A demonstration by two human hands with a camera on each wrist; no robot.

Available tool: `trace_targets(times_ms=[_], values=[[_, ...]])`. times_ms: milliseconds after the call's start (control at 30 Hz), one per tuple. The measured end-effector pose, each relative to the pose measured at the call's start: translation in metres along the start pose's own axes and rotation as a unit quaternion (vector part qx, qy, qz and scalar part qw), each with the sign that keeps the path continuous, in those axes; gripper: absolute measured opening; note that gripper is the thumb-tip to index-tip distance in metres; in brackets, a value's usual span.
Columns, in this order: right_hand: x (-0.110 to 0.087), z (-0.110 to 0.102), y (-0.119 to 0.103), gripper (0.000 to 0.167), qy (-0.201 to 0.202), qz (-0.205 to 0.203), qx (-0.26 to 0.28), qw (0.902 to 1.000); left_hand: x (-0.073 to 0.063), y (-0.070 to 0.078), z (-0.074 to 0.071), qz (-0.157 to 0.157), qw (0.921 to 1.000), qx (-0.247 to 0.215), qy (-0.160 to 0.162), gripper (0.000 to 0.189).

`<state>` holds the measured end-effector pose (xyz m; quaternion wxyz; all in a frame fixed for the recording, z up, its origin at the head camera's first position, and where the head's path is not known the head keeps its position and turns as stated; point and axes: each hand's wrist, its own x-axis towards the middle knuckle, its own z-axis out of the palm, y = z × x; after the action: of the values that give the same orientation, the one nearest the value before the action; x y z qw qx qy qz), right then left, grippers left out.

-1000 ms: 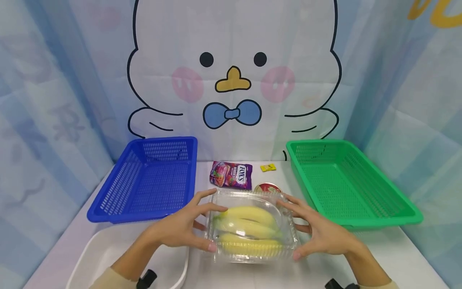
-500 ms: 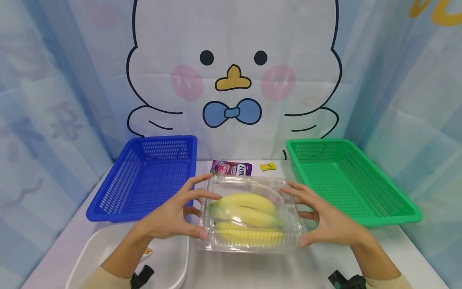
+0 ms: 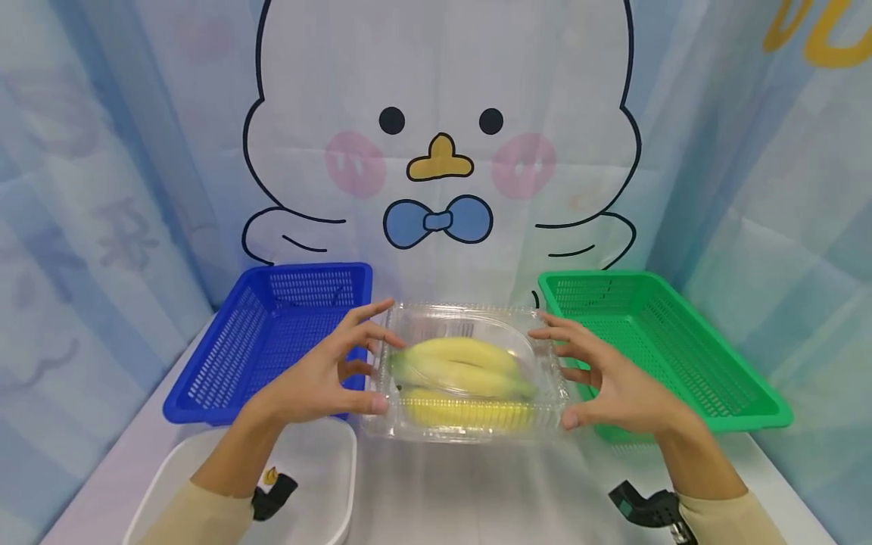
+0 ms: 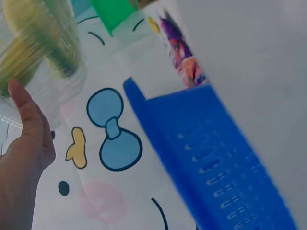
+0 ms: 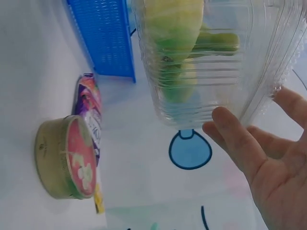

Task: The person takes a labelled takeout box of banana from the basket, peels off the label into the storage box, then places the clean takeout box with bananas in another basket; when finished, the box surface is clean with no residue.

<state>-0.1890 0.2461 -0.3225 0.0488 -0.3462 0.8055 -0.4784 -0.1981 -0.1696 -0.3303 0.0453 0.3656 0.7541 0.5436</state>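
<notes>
A clear plastic clamshell box (image 3: 470,433) with several yellow bananas (image 3: 463,375) inside is held up above the table, its front tipped toward me. My left hand (image 3: 316,375) grips its left side, thumb at the near corner and fingers spread along the lid edge. On the opposite side, my right hand (image 3: 609,375) holds it the same way. In the right wrist view the fingertips press against the box's ribbed wall (image 5: 206,76), and the table lies well below. The left wrist view has the left hand (image 4: 31,129) at the box's edge.
A blue basket (image 3: 293,344) stands at back left, a green basket (image 3: 654,344) at back right. A white tub (image 3: 323,469) sits front left, with a small brownish item (image 3: 270,475) inside. Behind the box are a round tin (image 5: 50,160), purple candy bag (image 5: 88,103) and yellow packet (image 5: 99,201).
Both hands have raised the box of bananas from low over the table, up and away from me. It now covers the candy bag, tin and yellow packet in the head view.
</notes>
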Motion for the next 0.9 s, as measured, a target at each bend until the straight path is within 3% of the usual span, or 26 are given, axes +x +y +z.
trace_targets(times_ms=[267, 600, 900], values=[[0.018, 0.0, 0.0, 0.088, 0.006, -0.008, -0.006, 0.9999, 0.004, 0.0, -0.016, 0.01, 0.9991, 0.038, 0.013, 0.076], [0.043, 0.005, 0.003, 0.089, 0.014, -0.002, -0.012, 0.9998, 0.006, -0.004, -0.035, 0.013, 0.9983, 0.051, 0.026, 0.075], [0.067, 0.015, 0.001, 0.092, 0.02, -0.046, -0.006, 0.9987, 0.002, -0.006, -0.055, -0.003, 0.9974, 0.06, 0.04, 0.073]])
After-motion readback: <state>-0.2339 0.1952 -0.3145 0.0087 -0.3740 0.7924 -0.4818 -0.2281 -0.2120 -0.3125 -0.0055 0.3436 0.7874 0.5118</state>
